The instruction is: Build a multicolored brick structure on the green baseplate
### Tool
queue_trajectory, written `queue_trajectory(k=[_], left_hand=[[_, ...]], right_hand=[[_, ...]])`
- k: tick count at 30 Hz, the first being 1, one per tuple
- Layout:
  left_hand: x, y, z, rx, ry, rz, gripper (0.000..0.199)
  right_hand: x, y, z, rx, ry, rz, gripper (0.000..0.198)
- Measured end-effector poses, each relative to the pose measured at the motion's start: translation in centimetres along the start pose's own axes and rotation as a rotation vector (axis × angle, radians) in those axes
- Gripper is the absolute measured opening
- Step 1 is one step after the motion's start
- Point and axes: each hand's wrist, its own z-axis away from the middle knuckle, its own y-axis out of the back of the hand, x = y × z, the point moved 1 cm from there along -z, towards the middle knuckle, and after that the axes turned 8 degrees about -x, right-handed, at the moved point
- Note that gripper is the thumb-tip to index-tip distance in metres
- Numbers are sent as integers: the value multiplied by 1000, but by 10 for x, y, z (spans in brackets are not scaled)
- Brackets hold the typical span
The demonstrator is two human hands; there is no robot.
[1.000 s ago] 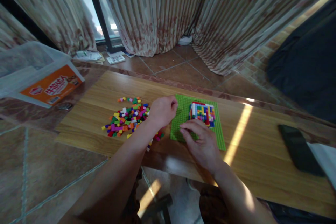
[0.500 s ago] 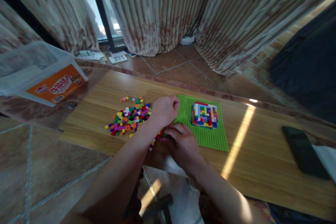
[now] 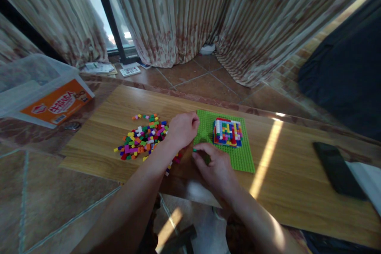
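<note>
Right hand (image 3: 218, 166): thumb and index tips clamped on small green brick (image 3: 195, 150). Brick build (image 3: 228, 133) on green baseplate (image 3: 245, 156), 1 o'clock from hand; loose bricks (image 3: 145, 143) at 10. Left hand (image 3: 182, 127): fingers curled; cannot tell contents. Judgement: pinch sides only, keep brick level.

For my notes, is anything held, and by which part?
The right hand holds a small green brick; the gripped part is too small to tell. Left hand: cannot be told.
</note>
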Motion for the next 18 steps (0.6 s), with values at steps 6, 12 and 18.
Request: queue_trajectory(k=[6, 12, 18], left_hand=[[-1, -2, -1, 8, -17, 4, 25], [-1, -3, -1, -3, -10, -5, 25], [0, -3, -2, -3, -12, -2, 25]], right_hand=[[8, 35, -1, 140, -5, -11, 18], [33, 70, 2, 279, -53, 141, 19], [51, 81, 8, 253, -86, 279, 20]])
